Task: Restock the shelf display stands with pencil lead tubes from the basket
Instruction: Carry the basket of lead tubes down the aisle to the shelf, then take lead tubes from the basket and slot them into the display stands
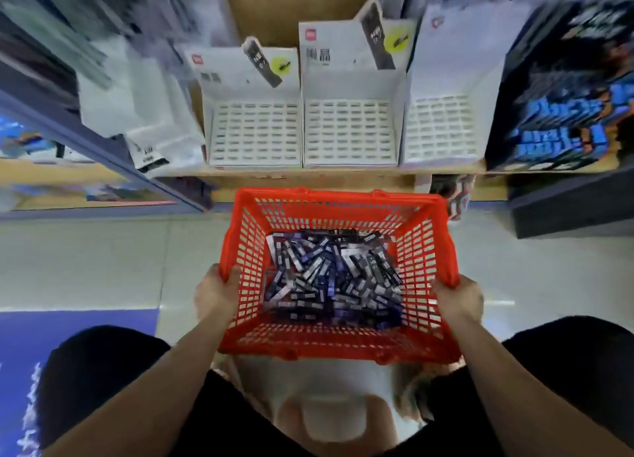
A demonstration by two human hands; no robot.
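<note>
A red plastic basket [338, 346] hangs in front of me above the floor, holding a loose heap of dark pencil lead tubes [329, 281]. My left hand [216, 293] grips its left rim and my right hand [458, 298] grips its right rim. Straight ahead on the wooden shelf stand three white cardboard display stands, the left stand [254, 134], the middle stand [350, 132] and the right stand [442, 127], each with a grid of slots that look empty.
A dark box with blue print [562, 89] stands right of the stands. White packets and a grey shelf rail [113, 147] lie to the left. Below is a pale tiled floor [103, 261] and a blue mat [79, 329].
</note>
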